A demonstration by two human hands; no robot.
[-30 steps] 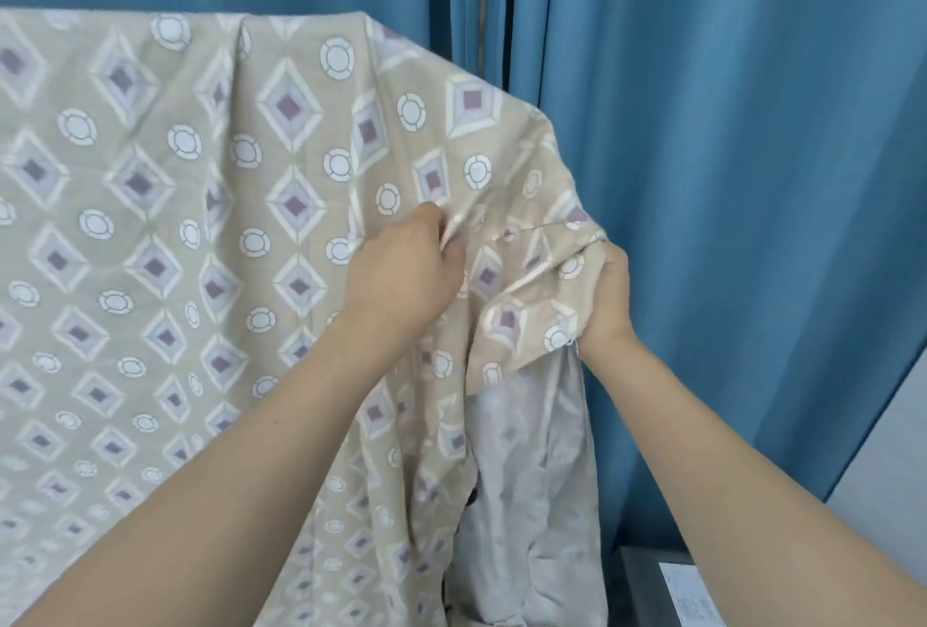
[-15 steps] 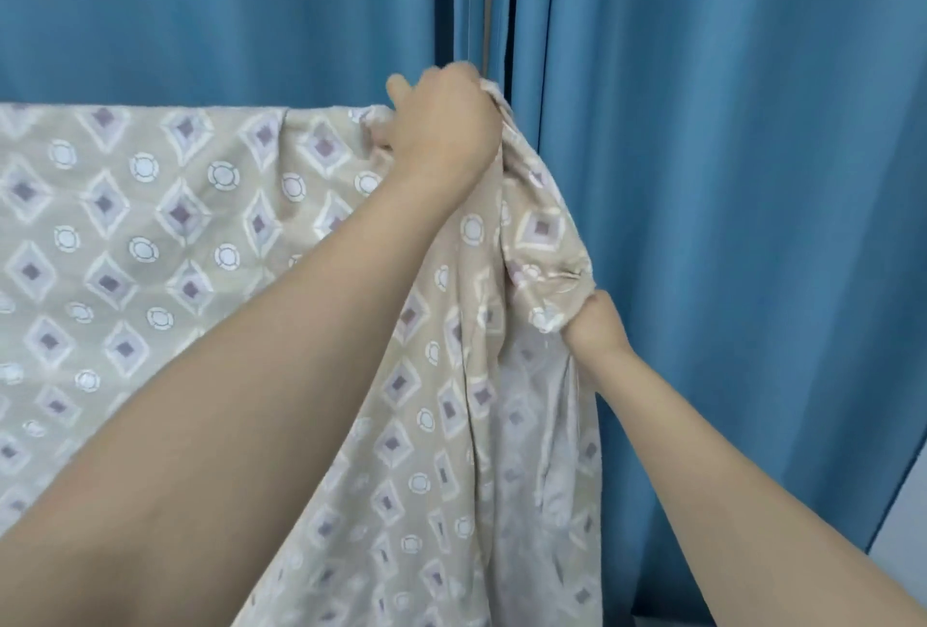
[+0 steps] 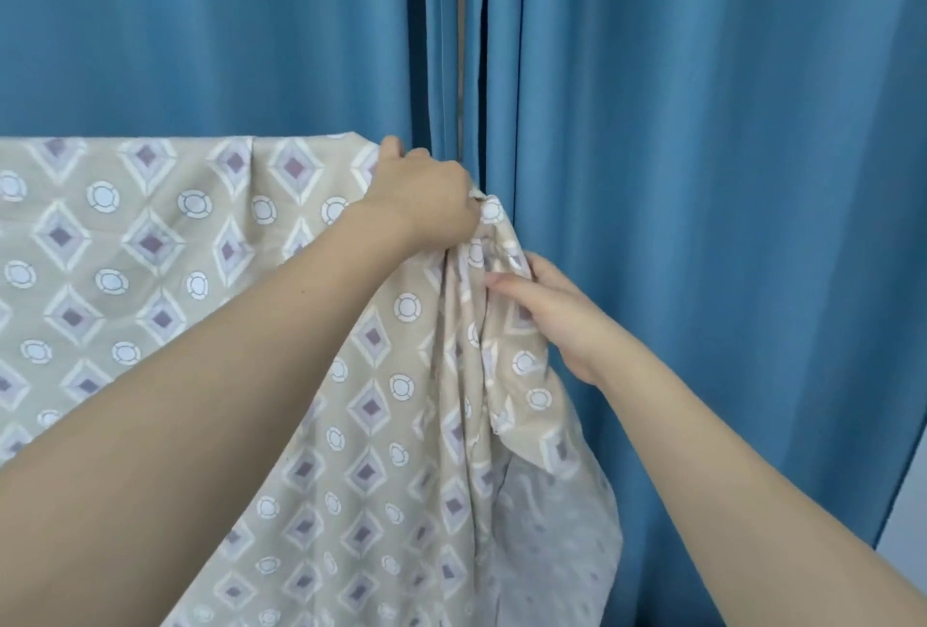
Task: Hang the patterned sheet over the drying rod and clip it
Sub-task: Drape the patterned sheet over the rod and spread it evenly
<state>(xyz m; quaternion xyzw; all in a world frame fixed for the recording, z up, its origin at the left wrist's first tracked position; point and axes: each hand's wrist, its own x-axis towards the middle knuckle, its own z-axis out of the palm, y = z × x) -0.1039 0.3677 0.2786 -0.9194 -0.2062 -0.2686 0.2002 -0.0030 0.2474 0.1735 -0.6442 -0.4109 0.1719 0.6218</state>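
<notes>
The patterned sheet [image 3: 165, 245], beige with purple diamonds and white circles, hangs draped over a rod that the cloth hides; its top fold runs level across the left half of the view. My left hand [image 3: 426, 197] grips the sheet's top right corner, where the fabric bunches. My right hand [image 3: 557, 315] is just below and to the right, with the fingers pinching the gathered side edge. The sheet's pale underside shows at the lower right. No clip is in view.
Blue curtains [image 3: 702, 174] fill the background, with a narrow gap [image 3: 459, 49] between two panels above my left hand. A strip of pale wall [image 3: 910, 521] shows at the lower right edge.
My left hand went from mid-sheet up to the top corner and now holds it a little lower. My right hand let go of the folded corner and moved up onto the bunched edge.
</notes>
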